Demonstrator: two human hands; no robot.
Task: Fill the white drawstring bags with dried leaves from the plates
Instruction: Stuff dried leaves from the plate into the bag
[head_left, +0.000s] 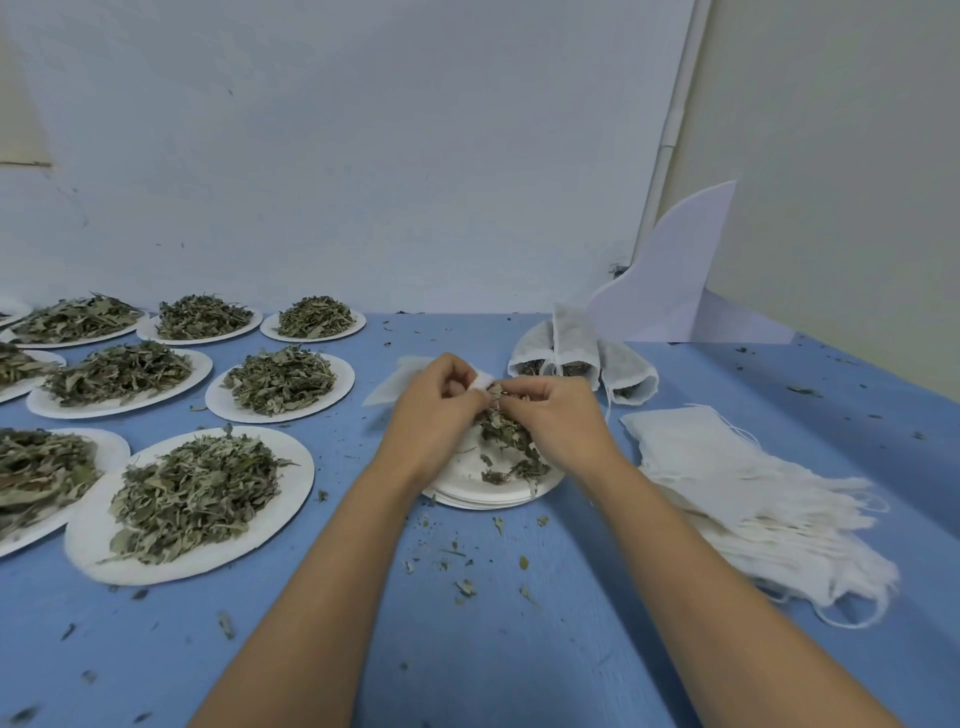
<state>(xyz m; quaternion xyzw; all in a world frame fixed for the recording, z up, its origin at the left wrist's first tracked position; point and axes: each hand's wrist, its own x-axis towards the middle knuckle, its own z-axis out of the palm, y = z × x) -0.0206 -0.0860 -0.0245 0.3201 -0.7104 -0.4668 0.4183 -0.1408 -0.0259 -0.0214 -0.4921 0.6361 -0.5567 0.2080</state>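
Observation:
My left hand (434, 410) pinches the mouth of a white drawstring bag (400, 382), which lies flat behind it. My right hand (556, 418) grips a clump of dried leaves (506, 439) at the bag's mouth, right against the left hand's fingers. Both hands hover over a stack of white plates (467, 480) that holds a small heap of leaves. The inside of the bag is hidden by my fingers.
Several plates heaped with dried leaves (192, 499) cover the left of the blue table (467, 649). Three filled bags (576, 353) lean at the back right before a white card (675, 280). A pile of empty bags (748, 493) lies right. Leaf crumbs litter the table.

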